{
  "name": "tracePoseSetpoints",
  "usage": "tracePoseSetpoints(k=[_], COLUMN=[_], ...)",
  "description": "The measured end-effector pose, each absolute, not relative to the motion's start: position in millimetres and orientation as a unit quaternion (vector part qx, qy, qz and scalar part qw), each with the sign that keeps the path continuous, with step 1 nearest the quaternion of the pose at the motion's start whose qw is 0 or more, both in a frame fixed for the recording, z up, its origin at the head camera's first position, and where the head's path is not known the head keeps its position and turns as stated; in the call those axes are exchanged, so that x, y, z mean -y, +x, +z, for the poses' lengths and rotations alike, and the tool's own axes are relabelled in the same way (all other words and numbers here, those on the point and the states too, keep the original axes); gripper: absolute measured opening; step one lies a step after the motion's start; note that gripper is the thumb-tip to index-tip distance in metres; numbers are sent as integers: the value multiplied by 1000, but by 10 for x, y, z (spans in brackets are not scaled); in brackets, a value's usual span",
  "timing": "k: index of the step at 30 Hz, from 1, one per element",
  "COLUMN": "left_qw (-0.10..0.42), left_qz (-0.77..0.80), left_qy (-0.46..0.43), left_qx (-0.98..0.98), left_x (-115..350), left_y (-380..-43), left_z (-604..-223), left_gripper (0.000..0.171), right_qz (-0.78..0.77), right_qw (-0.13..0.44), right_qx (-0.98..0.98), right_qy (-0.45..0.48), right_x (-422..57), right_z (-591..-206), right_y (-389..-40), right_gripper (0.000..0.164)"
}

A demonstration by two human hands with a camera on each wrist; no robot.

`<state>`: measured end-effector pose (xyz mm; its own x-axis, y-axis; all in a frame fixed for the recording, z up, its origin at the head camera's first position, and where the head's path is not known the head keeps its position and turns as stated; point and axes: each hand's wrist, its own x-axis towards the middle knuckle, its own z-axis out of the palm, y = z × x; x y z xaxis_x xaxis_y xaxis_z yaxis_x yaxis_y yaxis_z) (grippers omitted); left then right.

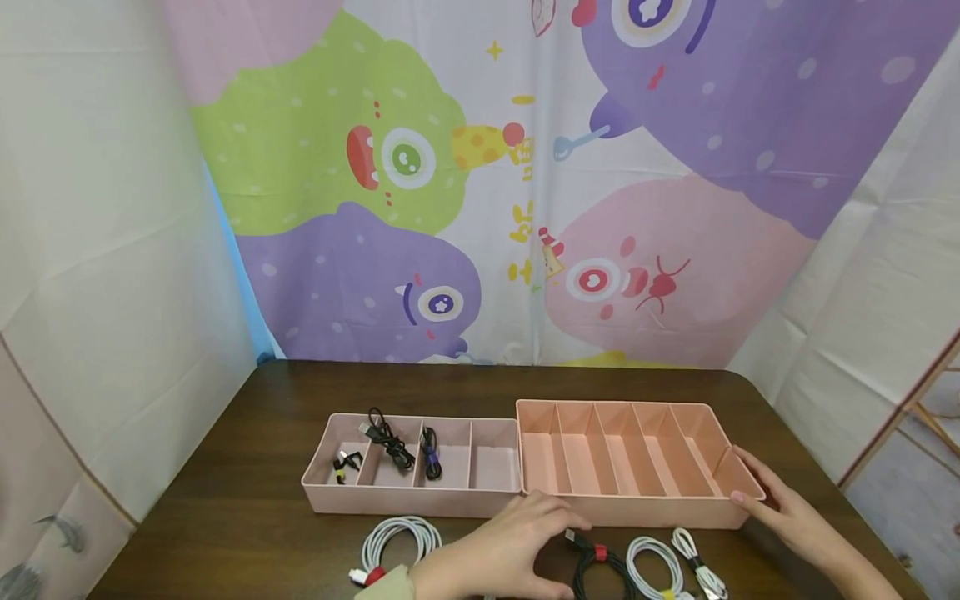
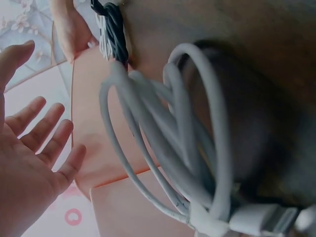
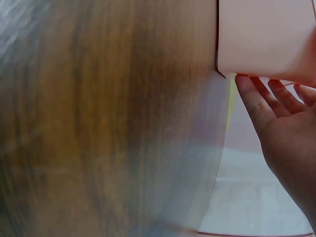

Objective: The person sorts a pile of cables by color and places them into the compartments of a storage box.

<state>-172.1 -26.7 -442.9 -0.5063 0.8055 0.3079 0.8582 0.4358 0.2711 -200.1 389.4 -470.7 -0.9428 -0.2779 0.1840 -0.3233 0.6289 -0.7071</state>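
The left hand (image 1: 516, 537) lay loosely spread — fingers apart and slightly bent, thumb well clear of them. Off to its right, the right hand (image 1: 791, 514) angled forward and inward, fingers extended, thumb apart — bare forearm (image 1: 858, 571) behind it.

Even head-view light, dimmer wrist views, grey cable (image 2: 224, 148) blurred, sheen on tabletop (image 3: 148, 128)

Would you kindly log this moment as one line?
left hand: empty, near black cable | right hand: touching peach tray | pink tray: dark cords inside
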Motion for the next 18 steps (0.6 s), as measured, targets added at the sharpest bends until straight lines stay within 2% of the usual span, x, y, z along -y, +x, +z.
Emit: tracePoseSetpoints(k=[18], left_qw=[2], left_qz=[-139], left_qy=[-528], left_qx=[838], left_x=[144], left_y=[-1821], left_z=[-4498], left_gripper=[59], right_qz=[391], right_qw=[34], right_qx=[905], right_qy=[164], right_x=[-3898], right_z=[-4710], right_y=[-2012], right_gripper=[66])
